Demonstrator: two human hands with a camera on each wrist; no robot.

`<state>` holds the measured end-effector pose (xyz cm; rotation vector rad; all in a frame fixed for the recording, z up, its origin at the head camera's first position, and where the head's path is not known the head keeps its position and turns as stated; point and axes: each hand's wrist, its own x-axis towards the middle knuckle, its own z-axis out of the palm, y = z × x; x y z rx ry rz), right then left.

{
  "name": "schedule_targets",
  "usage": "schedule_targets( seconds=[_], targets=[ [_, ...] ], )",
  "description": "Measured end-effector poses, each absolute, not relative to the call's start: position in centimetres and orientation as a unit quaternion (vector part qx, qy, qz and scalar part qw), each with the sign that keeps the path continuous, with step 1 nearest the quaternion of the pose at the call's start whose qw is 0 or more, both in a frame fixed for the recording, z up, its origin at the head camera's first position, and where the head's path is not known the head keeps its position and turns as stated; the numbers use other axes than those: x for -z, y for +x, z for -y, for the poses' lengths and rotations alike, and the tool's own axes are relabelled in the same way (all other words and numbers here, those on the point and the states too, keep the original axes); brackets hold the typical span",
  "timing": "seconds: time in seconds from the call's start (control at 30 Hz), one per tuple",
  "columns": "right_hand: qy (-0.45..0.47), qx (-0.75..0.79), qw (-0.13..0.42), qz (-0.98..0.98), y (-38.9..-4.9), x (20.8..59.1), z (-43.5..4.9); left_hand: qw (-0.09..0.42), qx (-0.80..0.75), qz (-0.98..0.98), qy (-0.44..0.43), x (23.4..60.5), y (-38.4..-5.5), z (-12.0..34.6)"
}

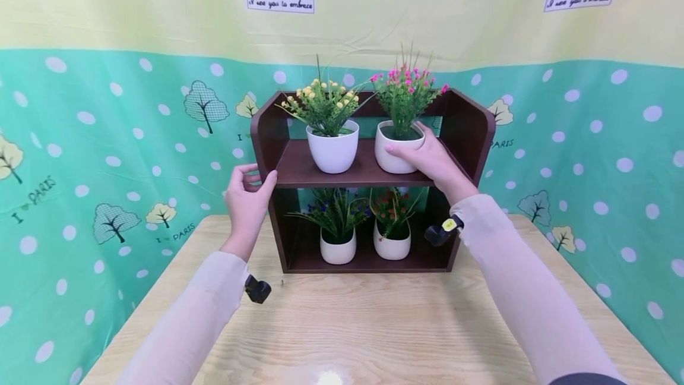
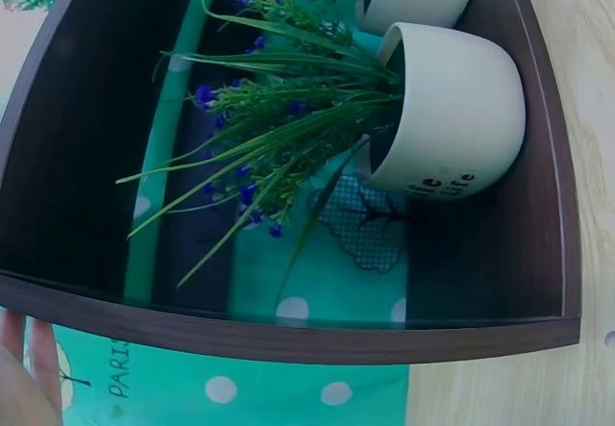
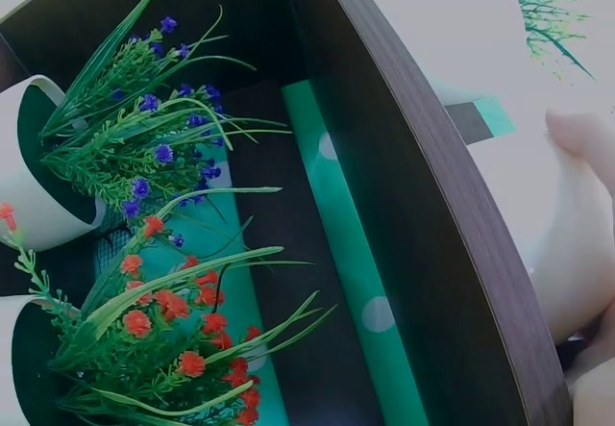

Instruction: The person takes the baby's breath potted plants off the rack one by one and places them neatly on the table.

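A dark brown two-tier wooden shelf [image 1: 358, 179] stands on the table. My right hand [image 1: 435, 162] grips a white pot with pink flowers [image 1: 392, 156] on the upper board, thumb across its front and fingers round its right side. Left of it on the same board sits a white pot with yellow flowers [image 1: 333, 150]. My left hand [image 1: 247, 199] holds the shelf's left side panel, thumb at the front edge and fingers outside. On the lower board are a white pot with blue-purple flowers [image 2: 461, 118] and a white pot with red-orange flowers [image 3: 187, 330].
The light wood table [image 1: 342, 325] spreads in front of the shelf. A green and yellow printed curtain [image 1: 133, 135] hangs behind and at both sides. Small black cameras sit at the left wrist [image 1: 257, 289] and the right wrist [image 1: 439, 234].
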<state>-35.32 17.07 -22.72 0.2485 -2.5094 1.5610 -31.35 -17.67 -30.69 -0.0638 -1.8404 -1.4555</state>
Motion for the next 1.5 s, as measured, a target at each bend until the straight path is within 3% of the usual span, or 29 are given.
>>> schedule_targets(
  seconds=[0.73,1.5],
  targets=[
    [0.085,-0.523,0.125,0.839,-34.2,24.0,-17.4,0.385,0.568,0.727,-0.028,30.8,-31.0,17.8],
    [0.100,-0.484,0.147,0.857,-30.2,24.2,-19.6,0.389,0.561,0.730,-0.038,30.6,-30.9,17.5]
  ],
)
